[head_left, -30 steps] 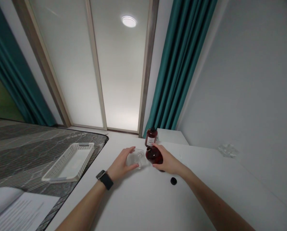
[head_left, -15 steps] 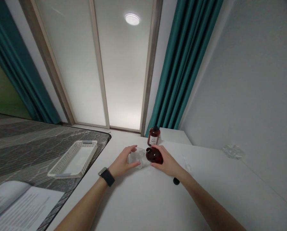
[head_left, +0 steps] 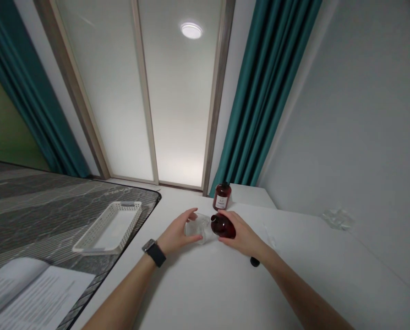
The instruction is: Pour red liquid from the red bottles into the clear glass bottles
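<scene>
My right hand [head_left: 242,233] is wrapped round a dark reddish-brown bottle [head_left: 223,226], uncapped and tilted so that its narrow neck points left. Just left of that neck, a clear glass-like container [head_left: 202,228] rests on the white table. Fingers and thumb of my left hand [head_left: 178,233] curve round its left side; its exact shape is hard to make out. Beneath my right forearm lies a small black cap [head_left: 254,261], partly covered. A second brown bottle [head_left: 221,196], with a white label and dark top, stands upright behind the tilted one.
The white table [head_left: 205,288] meets a dark patterned surface [head_left: 26,201] on the left, bearing a white perforated basket [head_left: 122,229] and an open book [head_left: 57,293]. Clear crumpled-looking material [head_left: 338,219] lies by the right wall. A thin transparent item [head_left: 270,237] is beside my right wrist.
The camera view has shifted slightly. The neck of the tilted bottle sits a touch lower beside the clear container. Both hands keep nearly the same pose.
</scene>
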Available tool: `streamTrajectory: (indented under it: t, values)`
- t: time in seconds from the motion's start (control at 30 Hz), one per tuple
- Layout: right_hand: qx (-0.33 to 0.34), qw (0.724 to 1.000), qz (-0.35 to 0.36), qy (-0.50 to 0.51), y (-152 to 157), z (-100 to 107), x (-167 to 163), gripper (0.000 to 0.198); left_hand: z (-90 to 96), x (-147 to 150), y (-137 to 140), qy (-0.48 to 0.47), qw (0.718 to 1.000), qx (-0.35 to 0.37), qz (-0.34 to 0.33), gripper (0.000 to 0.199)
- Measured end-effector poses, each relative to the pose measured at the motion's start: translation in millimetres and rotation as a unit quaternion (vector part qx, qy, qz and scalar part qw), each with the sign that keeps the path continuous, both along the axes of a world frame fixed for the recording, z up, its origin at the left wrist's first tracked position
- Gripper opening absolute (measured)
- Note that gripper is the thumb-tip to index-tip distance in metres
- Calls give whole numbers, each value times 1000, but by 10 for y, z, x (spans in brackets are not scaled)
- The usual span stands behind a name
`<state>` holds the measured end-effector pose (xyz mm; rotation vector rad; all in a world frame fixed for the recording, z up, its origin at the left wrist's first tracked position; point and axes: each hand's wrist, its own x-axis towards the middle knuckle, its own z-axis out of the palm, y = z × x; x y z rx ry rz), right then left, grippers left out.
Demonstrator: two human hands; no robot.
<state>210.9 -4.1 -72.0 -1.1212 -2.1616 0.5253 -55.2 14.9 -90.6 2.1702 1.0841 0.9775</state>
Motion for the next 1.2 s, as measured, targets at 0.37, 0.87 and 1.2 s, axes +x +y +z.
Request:
streamTrajectory:
  t: [0.37,0.87,1.2]
  values:
    - [10,997,-5,-72,-38,42,85,81,56,44,-62,56,996,68,-29,67]
    - [42,992,-26,-113,-27,-53,36,82,127,-1,-52,82,994,58,-35,66]
    - [51,985,-57,-155,-29,-60,-17,83,124,14,-49,83,994,61,-34,67]
